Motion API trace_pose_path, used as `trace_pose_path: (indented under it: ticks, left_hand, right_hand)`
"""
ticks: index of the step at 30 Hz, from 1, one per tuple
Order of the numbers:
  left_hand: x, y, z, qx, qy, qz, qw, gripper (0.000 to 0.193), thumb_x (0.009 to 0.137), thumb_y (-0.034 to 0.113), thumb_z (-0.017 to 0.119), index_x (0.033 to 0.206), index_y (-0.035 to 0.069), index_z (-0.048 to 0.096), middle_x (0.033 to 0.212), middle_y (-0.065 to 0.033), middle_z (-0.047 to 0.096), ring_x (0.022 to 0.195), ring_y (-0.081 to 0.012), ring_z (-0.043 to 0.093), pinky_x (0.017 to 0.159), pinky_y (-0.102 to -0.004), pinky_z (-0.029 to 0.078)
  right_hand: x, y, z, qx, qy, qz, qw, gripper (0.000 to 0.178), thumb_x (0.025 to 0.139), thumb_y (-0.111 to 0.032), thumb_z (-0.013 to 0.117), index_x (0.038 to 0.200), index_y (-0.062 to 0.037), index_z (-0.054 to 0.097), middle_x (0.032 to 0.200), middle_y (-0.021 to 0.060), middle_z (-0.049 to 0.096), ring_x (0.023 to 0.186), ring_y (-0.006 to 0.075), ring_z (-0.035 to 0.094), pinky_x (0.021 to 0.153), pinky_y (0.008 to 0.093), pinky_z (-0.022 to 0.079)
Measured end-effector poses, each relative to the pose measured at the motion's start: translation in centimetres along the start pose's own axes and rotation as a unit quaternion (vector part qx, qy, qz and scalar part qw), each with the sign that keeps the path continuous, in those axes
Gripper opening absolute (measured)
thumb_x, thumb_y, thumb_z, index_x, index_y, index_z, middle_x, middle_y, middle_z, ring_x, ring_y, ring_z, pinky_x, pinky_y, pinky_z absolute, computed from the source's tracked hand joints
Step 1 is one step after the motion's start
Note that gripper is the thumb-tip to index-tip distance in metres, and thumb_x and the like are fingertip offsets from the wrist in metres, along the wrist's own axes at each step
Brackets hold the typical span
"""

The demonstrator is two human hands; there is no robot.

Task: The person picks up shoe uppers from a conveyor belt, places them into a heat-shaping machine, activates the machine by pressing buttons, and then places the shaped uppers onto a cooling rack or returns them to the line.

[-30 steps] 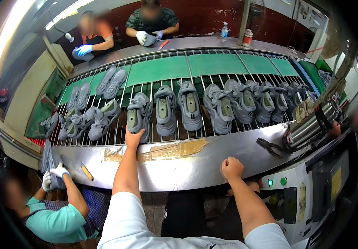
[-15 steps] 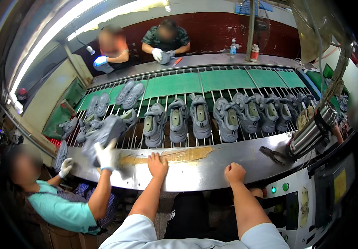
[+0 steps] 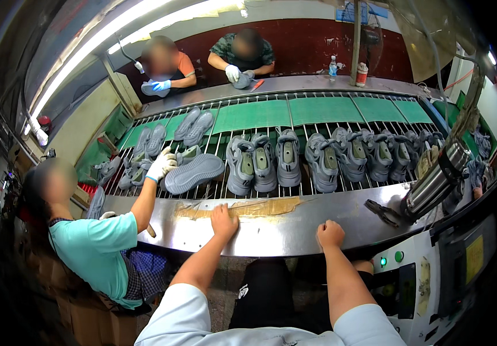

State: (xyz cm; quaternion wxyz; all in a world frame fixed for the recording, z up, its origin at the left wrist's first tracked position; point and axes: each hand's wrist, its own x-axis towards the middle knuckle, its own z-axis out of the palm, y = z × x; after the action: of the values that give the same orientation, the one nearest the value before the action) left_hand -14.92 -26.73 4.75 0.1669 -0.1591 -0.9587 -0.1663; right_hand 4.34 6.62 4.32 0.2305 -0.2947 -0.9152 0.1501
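Your left hand [image 3: 223,223] rests released on the tabletop [image 3: 277,235]; your right hand [image 3: 330,234] is clenched. Grey shoe [image 3: 238,168] sits ahead, nearer your left, long axis pointing away.

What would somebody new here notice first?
The long row of grey shoes across the middle likely draws the eye. At left, a co-worker's white glove is beside a shoe showing its sole. Nearer, the left hand and fisted right hand are at the bench.
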Motion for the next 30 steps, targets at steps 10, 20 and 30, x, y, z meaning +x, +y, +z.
trace_pose_path:
  ticks: [10, 20, 30]
  left_hand:
    - [14.1, -9.5, -3.4, 0.351, -0.141, 0.039, 0.925, 0.069, 0.08, 0.018, 0.059, 0.145, 0.022, 0.034, 0.15, -0.0198, 0.024, 0.138, -0.0414, 0.023, 0.113, -0.0495, 0.016]
    - [17.8, -5.1, -4.6, 0.365, -0.196, 0.031, 0.91, 0.09, 0.06, 0.037, 0.078, 0.14, 0.025, 0.041, 0.14, -0.0194, 0.033, 0.12, -0.0363, 0.044, 0.096, -0.0439, 0.036]
    - [6.9, -8.6, -16.1, -0.285, -0.014, -0.081, 0.955, 0.068, 0.064, 0.029, 0.067, 0.126, 0.004, 0.054, 0.125, -0.0187, 0.053, 0.111, -0.0358, 0.054, 0.095, -0.0452, 0.044]
  right_hand:
    - [0.3, -1.0, -0.3, -0.005, -0.019, 0.016, 1.0, 0.017, 0.074, -0.019, 0.058, 0.063, -0.0071, 0.054, 0.068, 0.0115, 0.059, 0.066, 0.0337, 0.058, 0.06, 0.0467, 0.047]
    - [0.7, -1.1, -1.0, -0.016, -0.036, 0.032, 0.999, 0.016, 0.073, -0.021, 0.059, 0.064, -0.0077, 0.057, 0.069, 0.0103, 0.061, 0.068, 0.0313, 0.06, 0.061, 0.045, 0.049]
    - [0.0, -1.0, -1.0, 0.03, -0.045, 0.017, 0.998, 0.016, 0.074, -0.023, 0.059, 0.067, -0.0087, 0.059, 0.074, 0.0108, 0.062, 0.073, 0.0323, 0.061, 0.065, 0.0442, 0.048]
